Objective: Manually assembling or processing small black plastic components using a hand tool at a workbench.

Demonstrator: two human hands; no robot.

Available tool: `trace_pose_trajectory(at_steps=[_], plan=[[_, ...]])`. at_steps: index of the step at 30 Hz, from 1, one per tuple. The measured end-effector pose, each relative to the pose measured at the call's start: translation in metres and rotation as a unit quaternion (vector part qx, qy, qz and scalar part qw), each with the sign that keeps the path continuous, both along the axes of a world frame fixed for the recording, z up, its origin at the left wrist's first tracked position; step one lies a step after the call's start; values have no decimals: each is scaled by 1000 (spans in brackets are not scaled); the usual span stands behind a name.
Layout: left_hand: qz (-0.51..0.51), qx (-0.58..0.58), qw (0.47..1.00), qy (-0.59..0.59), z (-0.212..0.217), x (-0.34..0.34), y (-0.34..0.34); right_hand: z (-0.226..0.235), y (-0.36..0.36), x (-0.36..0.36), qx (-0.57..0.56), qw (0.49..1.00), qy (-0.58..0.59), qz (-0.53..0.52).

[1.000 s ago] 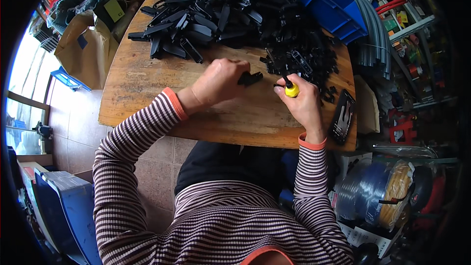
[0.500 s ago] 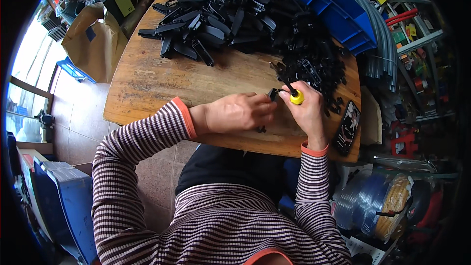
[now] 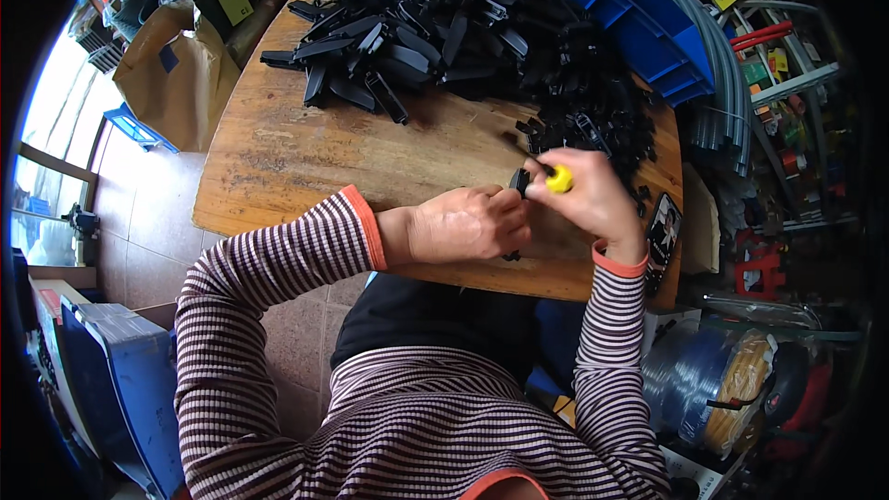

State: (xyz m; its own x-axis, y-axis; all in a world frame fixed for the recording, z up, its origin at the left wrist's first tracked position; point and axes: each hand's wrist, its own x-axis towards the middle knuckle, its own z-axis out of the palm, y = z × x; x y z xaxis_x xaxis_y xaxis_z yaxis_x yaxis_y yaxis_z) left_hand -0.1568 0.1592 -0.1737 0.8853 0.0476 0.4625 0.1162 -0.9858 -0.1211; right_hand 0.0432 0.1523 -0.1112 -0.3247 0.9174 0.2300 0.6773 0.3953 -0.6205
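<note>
Above the near part of the wooden table, my left hand is closed on a small black plastic piece, whose end sticks out past the fingers. My right hand, slightly blurred, grips a screwdriver by its yellow handle. The dark shaft slants up and to the left, away from the black piece. Both hands are close together, the right fingertips beside the piece; whether they touch it I cannot tell. Part of another small dark piece shows under my left hand.
A big heap of long black plastic parts covers the table's far side. Smaller black pieces lie on the right, near a phone. A blue bin stands at the far right, a brown paper bag off the left edge.
My right hand has shifted a little right and turned, tipping the screwdriver shaft further left. My left hand has moved slightly right with the black piece in it.
</note>
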Motion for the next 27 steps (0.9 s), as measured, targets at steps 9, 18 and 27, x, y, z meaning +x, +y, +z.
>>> trace_pose_trajectory(at_steps=[9,18,27], plan=[[-4,-17,1000,3,5,4,1,-10,11,-21,102,916,375,-100],[-25,-109,994,8,25,20,31,-22,1,52,51,987,-61,-138],[-59,-825,441,-348,117,55,114,11,-7,73,39,985,-111,-125]])
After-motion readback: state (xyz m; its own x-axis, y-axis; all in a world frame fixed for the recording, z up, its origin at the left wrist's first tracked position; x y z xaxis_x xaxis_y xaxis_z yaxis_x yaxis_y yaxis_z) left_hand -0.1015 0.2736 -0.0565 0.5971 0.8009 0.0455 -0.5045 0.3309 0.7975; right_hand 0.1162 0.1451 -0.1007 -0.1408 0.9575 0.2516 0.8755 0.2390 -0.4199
